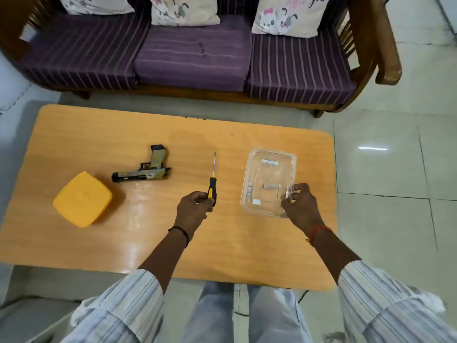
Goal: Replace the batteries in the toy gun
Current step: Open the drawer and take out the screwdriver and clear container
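The right-hand cushion (288, 16) on the sofa (193, 55) beyond the table's far edge bears dark script lettering along its top, cut off by the frame; the words "to you" can be read, and below them a fainter pink line too blurred to make out. A small white label (270, 162) lies inside the clear plastic container (268, 181) near the table's right edge, its print too small to read.

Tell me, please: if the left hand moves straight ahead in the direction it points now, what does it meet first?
Probably nothing new: the left hand already touches the screwdriver handle, and the shaft lies along that line. Beyond its tip, the table looks free.
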